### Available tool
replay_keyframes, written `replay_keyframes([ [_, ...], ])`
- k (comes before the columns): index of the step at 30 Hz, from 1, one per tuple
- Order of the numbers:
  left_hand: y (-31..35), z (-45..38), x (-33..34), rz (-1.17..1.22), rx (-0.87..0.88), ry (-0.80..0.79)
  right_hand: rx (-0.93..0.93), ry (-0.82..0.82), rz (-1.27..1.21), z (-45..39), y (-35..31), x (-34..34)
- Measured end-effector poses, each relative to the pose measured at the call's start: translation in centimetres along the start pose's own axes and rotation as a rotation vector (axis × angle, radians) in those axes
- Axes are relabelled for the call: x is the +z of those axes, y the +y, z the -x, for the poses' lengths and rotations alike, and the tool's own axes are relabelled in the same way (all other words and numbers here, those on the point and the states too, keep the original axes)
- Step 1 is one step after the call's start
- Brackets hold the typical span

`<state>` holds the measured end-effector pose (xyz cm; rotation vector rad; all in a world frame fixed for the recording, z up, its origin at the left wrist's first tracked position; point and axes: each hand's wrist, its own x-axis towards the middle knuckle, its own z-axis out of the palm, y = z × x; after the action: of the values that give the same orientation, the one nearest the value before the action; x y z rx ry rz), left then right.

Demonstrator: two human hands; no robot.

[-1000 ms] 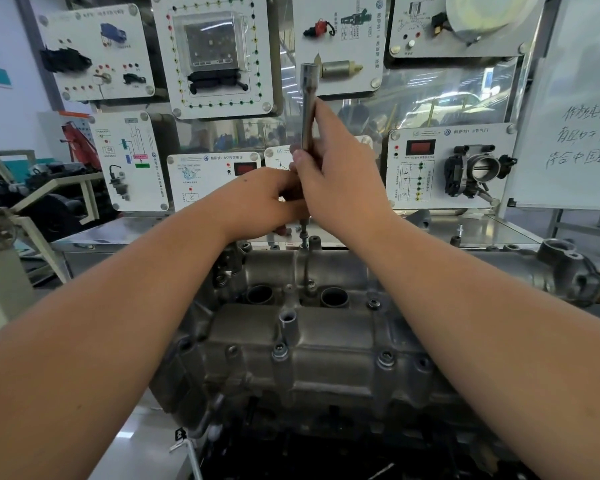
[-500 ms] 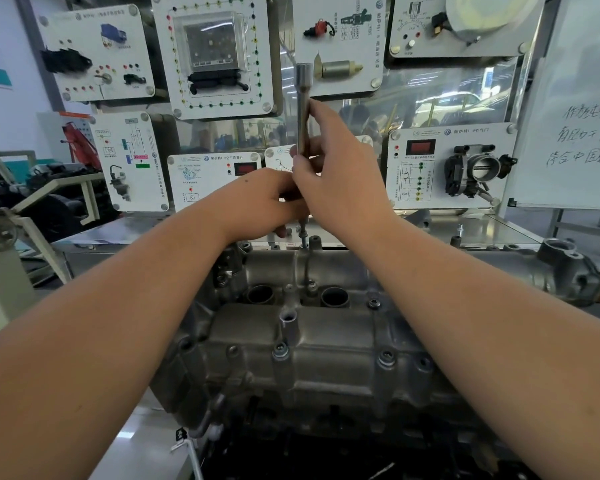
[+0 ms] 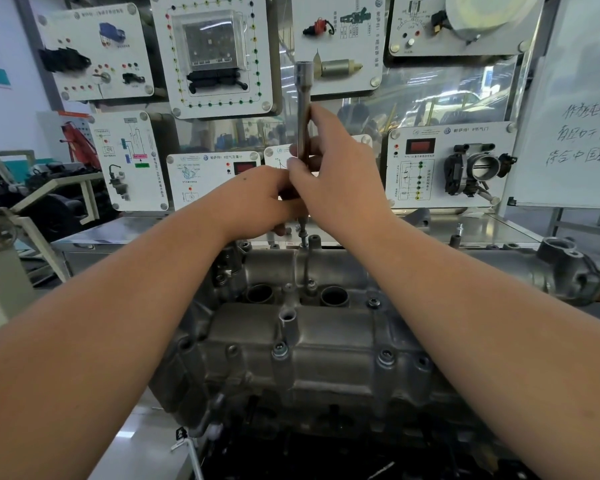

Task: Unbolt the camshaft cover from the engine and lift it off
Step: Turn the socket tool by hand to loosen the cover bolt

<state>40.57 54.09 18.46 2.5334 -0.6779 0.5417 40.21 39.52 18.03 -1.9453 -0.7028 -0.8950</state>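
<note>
The grey cast camshaft cover [image 3: 326, 344] lies across the engine in front of me, with bolts [image 3: 385, 356] along its near edge and two round wells in the middle. A long steel extension bar [image 3: 303, 109] stands upright over the cover's far edge. Its lower tip [image 3: 303, 233] sits on a far bolt. My right hand [image 3: 336, 181] grips the bar's middle between thumb and fingers. My left hand [image 3: 257, 202] is curled round the lower part of the bar, just under the right hand; its fingers are mostly hidden.
White training panels [image 3: 219, 53] with electrical parts hang on the wall behind the engine. A throttle body panel [image 3: 454, 164] is at the right, a whiteboard [image 3: 582, 109] further right. A metal bench top [image 3: 136, 230] runs behind the engine. Other machinery stands at the left.
The bar's top has shifted slightly left between the frames, and my right hand's fingers have shifted a little on the shaft. The left hand stays in place.
</note>
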Motion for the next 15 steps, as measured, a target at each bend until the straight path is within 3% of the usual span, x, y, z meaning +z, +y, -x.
replay_keyframes([
  [8, -0.12, 0.0, -0.01, 0.049, -0.012, -0.001, 0.018, -0.061, 0.002, -0.25, -0.06, -0.05],
  [15, -0.19, -0.21, 0.13, -0.032, -0.015, 0.006, -0.005, -0.004, 0.012, -0.13, 0.01, 0.01],
])
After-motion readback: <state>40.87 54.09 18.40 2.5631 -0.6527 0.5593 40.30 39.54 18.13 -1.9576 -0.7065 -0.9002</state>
